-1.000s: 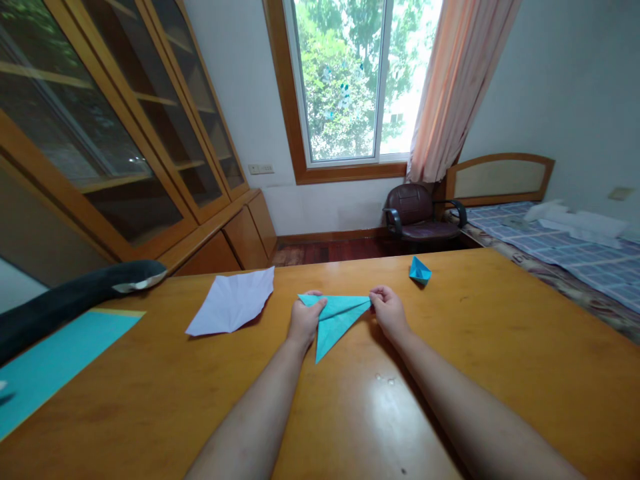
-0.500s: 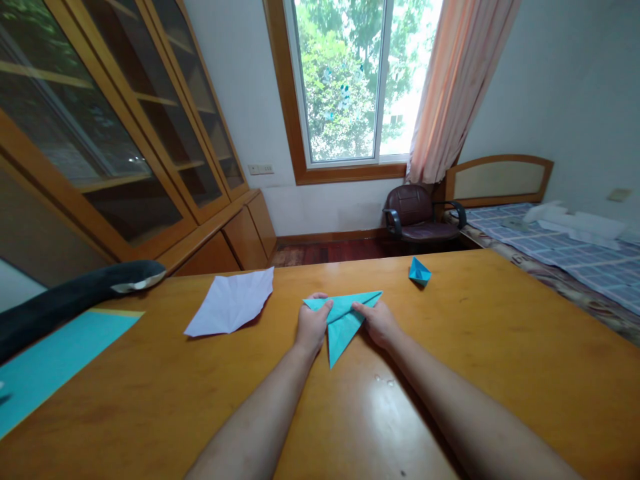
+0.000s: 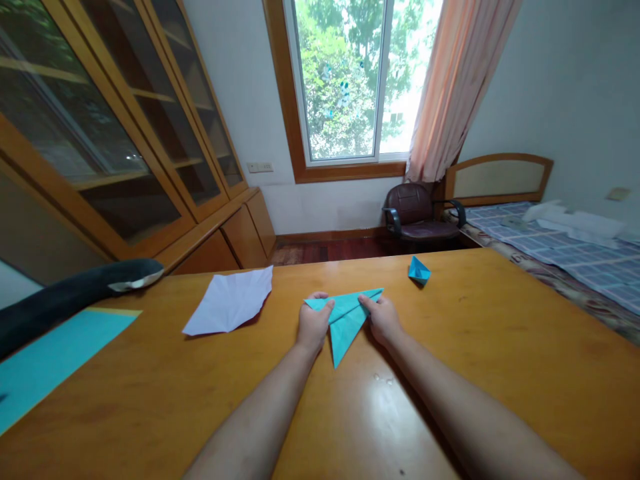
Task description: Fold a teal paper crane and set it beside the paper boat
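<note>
A folded turquoise paper (image 3: 346, 327) is held above the table between both hands, with a long flap across its top and one point hanging down toward me. My left hand (image 3: 314, 323) grips its left end, thumb on top and fingers behind it. On the right side, my right hand (image 3: 383, 319) pinches the paper with its thumb on the top flap; its other fingers are mostly hidden. A small folded blue paper piece (image 3: 419, 271) lies beyond my right hand. To the left rests a creased white sheet (image 3: 229, 301).
The wooden table (image 3: 150, 393) spreads under everything. At its left lie a turquoise sheet (image 3: 60, 360) and a long dark object with a pale patch (image 3: 85, 287). Past the table stand a brown armchair (image 3: 417, 213), a bed (image 3: 565, 240) and a glass-door cabinet (image 3: 150, 127).
My right thumb has slid slightly right along the top flap. The paper's hanging point has shifted a little to the right. My left hand stays nearly in place.
</note>
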A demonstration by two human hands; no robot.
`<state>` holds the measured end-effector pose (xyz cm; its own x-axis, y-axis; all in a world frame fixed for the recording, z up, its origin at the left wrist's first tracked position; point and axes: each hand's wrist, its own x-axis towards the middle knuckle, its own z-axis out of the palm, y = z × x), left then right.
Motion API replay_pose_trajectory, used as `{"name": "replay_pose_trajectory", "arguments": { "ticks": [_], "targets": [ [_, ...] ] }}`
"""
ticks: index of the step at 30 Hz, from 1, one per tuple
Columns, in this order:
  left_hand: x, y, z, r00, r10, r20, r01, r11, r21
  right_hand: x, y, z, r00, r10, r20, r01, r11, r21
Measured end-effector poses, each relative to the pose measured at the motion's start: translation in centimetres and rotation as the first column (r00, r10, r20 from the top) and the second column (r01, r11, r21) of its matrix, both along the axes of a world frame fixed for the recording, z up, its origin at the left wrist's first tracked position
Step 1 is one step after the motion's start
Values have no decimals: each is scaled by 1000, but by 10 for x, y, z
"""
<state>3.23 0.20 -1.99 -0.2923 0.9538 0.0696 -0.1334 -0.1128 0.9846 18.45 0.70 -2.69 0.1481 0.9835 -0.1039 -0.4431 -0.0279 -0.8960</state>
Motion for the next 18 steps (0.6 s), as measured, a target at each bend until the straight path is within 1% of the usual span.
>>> {"name": "replay_pose_trajectory", "arguments": {
  "ticks": [2,7,10,12,14,18],
  "targets": [
    [0,1,0,1000,10,-4,-10,1000,-7,4,3,0,999,-33,-9,33,999,-13],
    [0,0,1,1000,20,-7,-20,1000,-20,14,6,5,988,-145,-61,146,989,3],
    [1,-1,4,999,33,-9,-33,999,-25,15,6,9,981,-168,-92,169,986,-3],
    [1,-2,5,999,45,-6,-45,999,-26,13,4,11,981,-137,-135,138,990,-4],
    [1,-1,4,999,50,5,-50,999,-22,9,2,12,982,-75,-172,74,997,-10],
    [0,0,-1,999,36,22,-36,999,-2,0,-5,12,985,63,-159,-69,997,-32]
  ]
}}
